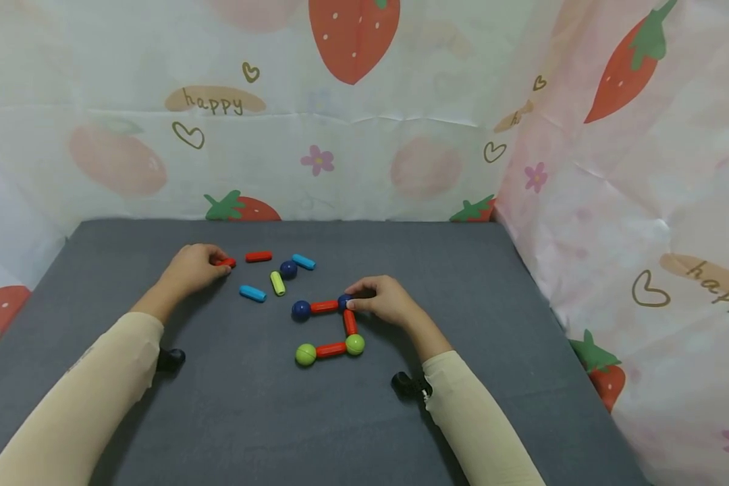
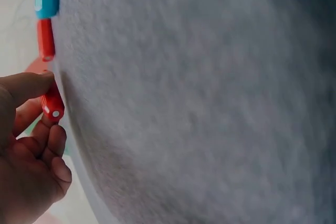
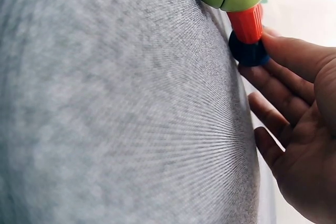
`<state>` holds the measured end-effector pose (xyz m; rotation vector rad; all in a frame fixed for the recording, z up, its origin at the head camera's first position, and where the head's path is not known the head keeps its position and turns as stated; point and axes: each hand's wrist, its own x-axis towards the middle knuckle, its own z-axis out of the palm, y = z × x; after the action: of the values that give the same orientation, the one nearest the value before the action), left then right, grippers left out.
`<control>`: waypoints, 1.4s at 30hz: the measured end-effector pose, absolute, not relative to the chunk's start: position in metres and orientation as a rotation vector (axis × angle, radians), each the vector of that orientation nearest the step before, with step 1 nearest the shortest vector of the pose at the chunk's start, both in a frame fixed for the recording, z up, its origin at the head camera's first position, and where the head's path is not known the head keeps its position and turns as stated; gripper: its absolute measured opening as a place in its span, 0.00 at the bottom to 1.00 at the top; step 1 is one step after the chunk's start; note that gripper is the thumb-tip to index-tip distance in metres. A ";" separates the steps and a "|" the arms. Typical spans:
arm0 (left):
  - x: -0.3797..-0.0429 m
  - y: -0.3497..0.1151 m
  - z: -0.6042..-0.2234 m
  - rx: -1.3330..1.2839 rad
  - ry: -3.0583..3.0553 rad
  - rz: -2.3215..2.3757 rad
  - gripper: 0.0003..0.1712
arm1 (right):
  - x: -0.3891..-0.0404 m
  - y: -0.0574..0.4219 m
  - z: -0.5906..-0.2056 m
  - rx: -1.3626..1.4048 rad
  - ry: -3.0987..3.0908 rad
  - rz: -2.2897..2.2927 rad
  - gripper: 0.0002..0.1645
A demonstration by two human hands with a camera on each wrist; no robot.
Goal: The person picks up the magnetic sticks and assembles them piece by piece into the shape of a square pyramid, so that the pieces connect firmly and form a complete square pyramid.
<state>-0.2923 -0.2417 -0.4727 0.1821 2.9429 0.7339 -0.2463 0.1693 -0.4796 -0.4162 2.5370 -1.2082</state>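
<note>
On the grey table lies a joined chain of red rods and balls. A blue ball (image 1: 301, 310) ends its upper side, and two green balls (image 1: 306, 354) bound the lower side. My right hand (image 1: 389, 300) pinches the blue corner ball (image 3: 249, 51) between thumb and fingers, where two red rods (image 1: 350, 322) meet. At the back left, my left hand (image 1: 194, 266) pinches a loose red rod (image 2: 53, 103) between thumb and fingertips; a pale dot shows on the rod's end. Just right of that hand lies another red rod (image 1: 258, 256).
Between the hands lie a yellow-green rod (image 1: 277, 283), two light-blue rods (image 1: 252, 293) and a loose dark blue ball (image 1: 288, 270). Black wrist cameras (image 1: 171, 360) hang under both sleeves. A strawberry-print cloth (image 1: 352, 169) stands behind the table and along its sides.
</note>
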 end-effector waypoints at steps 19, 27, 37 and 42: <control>-0.245 -0.216 -0.444 0.099 2.871 1.081 0.22 | -0.249 0.170 -0.482 -0.442 2.551 -1.192 0.14; -0.221 -0.197 -0.442 0.125 2.774 1.220 0.24 | -0.247 0.170 -0.482 -0.445 2.555 -1.193 0.14; -0.197 -0.171 -0.447 0.086 2.664 1.294 0.21 | -0.247 0.170 -0.483 -0.446 2.554 -1.198 0.14; -0.190 -0.159 -0.448 0.053 2.610 1.306 0.22 | -0.247 0.170 -0.482 -0.443 2.546 -1.205 0.14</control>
<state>-0.1902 -0.1589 -0.4482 0.0528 2.6096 1.3059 -0.2465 0.1701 -0.4820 -0.4434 2.5457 -1.2048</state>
